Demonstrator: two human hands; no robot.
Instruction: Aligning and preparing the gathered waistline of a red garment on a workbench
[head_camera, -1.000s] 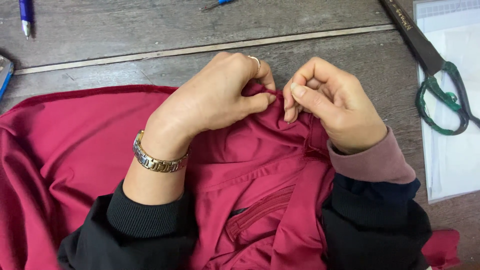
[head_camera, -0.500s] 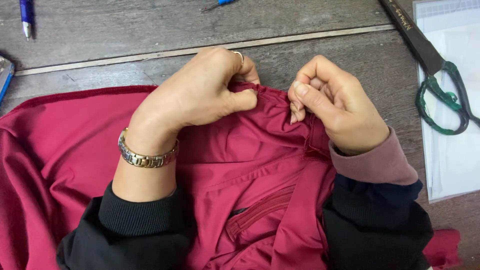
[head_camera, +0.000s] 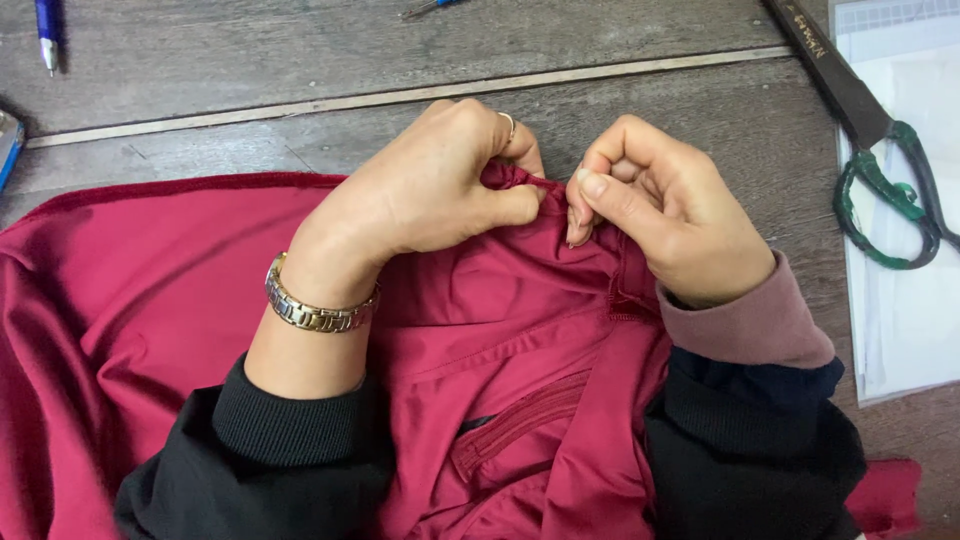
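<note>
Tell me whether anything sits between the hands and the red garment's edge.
Nothing visible does. The left hand and right hand both already pinch the folded edge of the red garment directly. The scissors lie apart on the wooden table, off to the right.

Left hand and right hand pinched on crimson garment edge, green-handled scissors nearby.
</note>
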